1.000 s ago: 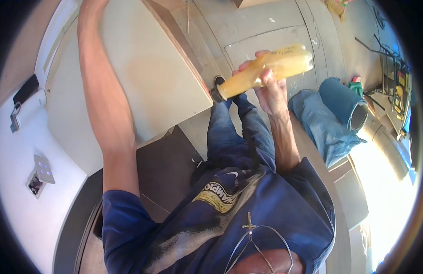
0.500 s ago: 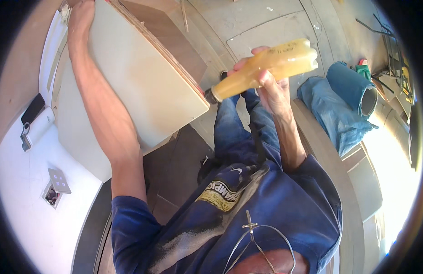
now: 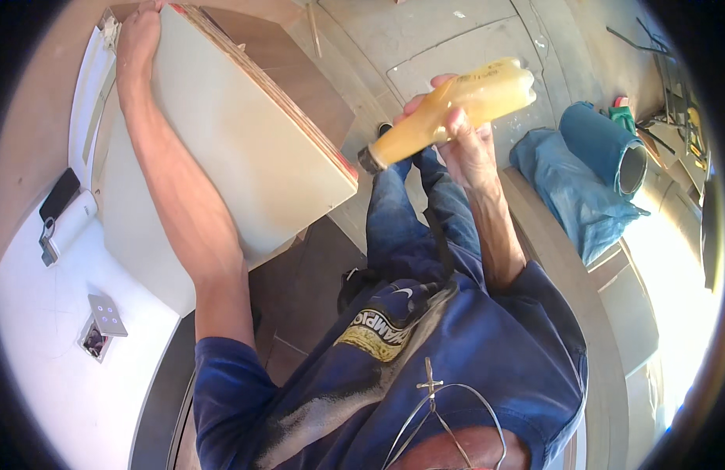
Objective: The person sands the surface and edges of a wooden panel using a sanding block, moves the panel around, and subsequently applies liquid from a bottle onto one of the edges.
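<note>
My right hand (image 3: 470, 145) is wrapped round a clear plastic bottle (image 3: 495, 86) of yellowish contents. The bottle lies tilted, its dark cap end (image 3: 370, 160) pointing down to the left, just right of the near corner of a pale panel (image 3: 245, 157). A brown, layered-looking edge with red marks runs along the panel's right side. My left arm reaches across the pale face to its far end, and there my left hand (image 3: 139, 43) grips the panel's edge with bent fingers. The fingertips are partly out of sight.
A blue roll (image 3: 605, 149) and a crumpled blue plastic sheet (image 3: 562, 192) lie at the right. On the white wall at left, a switch plate (image 3: 108, 316) hangs beside an open wall box (image 3: 94, 342). A dark phone-like object (image 3: 61, 194) lies by a white cylinder (image 3: 74, 219).
The bottle has tipped slightly, and its cap end has moved a little right, away from the panel's corner. My left hand stays at the panel's far end.
</note>
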Tool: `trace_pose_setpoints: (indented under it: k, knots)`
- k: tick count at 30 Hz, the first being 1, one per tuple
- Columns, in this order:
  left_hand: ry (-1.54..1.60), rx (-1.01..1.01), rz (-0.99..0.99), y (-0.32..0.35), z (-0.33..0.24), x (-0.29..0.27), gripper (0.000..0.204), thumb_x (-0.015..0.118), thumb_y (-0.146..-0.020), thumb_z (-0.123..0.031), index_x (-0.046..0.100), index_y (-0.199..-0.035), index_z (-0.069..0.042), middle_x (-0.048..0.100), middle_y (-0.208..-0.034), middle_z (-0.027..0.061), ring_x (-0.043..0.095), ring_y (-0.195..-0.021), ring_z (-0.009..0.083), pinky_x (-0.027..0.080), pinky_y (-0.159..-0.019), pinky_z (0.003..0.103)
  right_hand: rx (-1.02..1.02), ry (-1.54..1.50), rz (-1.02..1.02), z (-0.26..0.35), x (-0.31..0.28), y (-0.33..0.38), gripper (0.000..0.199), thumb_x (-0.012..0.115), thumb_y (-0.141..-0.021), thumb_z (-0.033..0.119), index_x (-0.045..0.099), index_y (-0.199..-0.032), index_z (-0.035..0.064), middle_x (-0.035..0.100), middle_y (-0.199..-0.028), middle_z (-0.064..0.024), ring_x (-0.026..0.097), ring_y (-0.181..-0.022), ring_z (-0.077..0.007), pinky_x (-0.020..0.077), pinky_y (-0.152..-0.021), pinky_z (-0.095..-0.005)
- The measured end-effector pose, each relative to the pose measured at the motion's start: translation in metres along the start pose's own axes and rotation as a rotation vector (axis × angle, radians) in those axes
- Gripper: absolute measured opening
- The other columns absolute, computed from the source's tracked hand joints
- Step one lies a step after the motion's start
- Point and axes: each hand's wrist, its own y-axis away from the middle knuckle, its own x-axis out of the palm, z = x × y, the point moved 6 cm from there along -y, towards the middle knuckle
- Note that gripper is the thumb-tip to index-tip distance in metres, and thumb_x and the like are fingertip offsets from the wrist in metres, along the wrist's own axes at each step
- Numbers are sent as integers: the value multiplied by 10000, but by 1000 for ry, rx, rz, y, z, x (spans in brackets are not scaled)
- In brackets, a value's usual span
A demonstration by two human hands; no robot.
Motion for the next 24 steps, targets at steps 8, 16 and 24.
trace_pose_setpoints:
  k: [8,16,24]
  knots:
    - [-8,121,-192,35,-31,-1,509,409,-1056,-369,686,-1094,56,708,-1105,199,630,-1089,290,434,-990,397,120,-84,-44,-9,-3,-6,615,669,-979,457,453,-1395,61,675,-1147,-224,705,-1073,-390,608,-912,-526]
    - [-4,15,-139,39,-31,-4,522,398,-1062,-383,678,-1146,51,703,-1175,187,622,-1137,292,422,-1017,389,76,50,17,-5,19,-14,622,687,-977,419,423,-1406,55,675,-1133,-239,709,-1051,-399,600,-901,-515]
    - [271,66,-98,20,-13,-1,536,403,-1065,-396,669,-1165,59,687,-1225,205,607,-1168,303,410,-1043,394,2,92,62,5,21,-4,622,686,-978,392,408,-1397,27,668,-1144,-253,701,-1072,-410,576,-940,-543]
